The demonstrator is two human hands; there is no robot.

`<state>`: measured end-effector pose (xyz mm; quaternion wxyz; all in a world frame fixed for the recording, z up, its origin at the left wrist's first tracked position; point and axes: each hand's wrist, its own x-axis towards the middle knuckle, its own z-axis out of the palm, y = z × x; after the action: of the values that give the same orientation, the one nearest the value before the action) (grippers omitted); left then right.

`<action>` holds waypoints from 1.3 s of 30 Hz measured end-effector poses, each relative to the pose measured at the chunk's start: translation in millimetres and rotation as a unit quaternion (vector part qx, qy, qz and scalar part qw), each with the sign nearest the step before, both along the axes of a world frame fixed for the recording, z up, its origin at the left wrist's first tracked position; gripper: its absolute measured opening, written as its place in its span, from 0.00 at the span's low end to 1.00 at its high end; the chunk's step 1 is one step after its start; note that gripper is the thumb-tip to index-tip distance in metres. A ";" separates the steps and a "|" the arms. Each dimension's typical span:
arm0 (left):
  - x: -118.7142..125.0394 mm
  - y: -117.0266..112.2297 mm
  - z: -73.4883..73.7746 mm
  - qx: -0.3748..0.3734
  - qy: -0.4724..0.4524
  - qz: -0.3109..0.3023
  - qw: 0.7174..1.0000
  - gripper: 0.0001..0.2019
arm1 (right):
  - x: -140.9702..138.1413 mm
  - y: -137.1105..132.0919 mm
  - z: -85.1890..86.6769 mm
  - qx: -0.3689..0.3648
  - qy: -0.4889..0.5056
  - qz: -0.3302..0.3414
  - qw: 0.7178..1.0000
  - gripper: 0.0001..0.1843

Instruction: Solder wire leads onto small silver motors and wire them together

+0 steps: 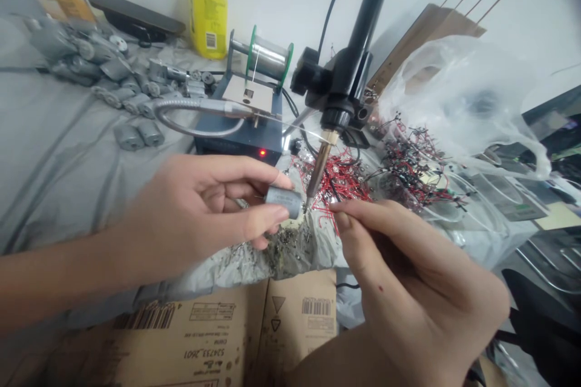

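Note:
Held between the thumb and fingers of my left hand (213, 205) is a small grey cylindrical motor (282, 201). Its right end is close to the tip of a soldering iron (318, 172), which is clamped pointing down; whether they touch I cannot tell. My right hand (399, 278) is closed in a pinch just right of the iron tip. A thin dark wire (334, 188) seems to run up from its fingertips. Behind the fingers lies a pile of red wires (347, 178). Solder scraps (290, 248) cover the table edge below the motor.
A solder feeder (238, 142) with a solder spool (271, 60) and a curved metal tube stands behind my left hand. Many grey motors (115, 66) lie at left. A black clamp stand (349, 72), black-and-red wires (408, 163), a plastic bag (463, 91) and cardboard (218, 338) surround the hands.

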<state>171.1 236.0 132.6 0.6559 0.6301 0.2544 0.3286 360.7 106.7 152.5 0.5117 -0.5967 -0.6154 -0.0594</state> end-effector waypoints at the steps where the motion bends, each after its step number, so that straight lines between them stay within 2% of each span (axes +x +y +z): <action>1: 0.2 0.1 0.2 0.000 -0.001 0.000 1.000 0.09 | -0.1 0.2 0.2 0.000 0.000 0.004 1.000 0.14; 9: -1.6 0.4 -0.3 0.011 0.010 0.013 1.000 0.10 | -1.4 1.6 0.2 -0.011 0.001 0.006 1.000 0.13; 20: -0.5 0.7 2.9 0.012 -0.005 -0.011 1.000 0.08 | -0.7 0.8 0.3 -0.010 -0.009 0.009 1.000 0.13; 39: -0.9 -1.9 6.3 0.034 0.004 0.008 0.999 0.08 | -1.3 1.3 0.4 -0.019 -0.007 0.007 1.000 0.11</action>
<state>170.2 234.2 138.9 0.6304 0.6516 0.2508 0.3393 359.4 107.9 152.9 0.4962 -0.6017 -0.6241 -0.0480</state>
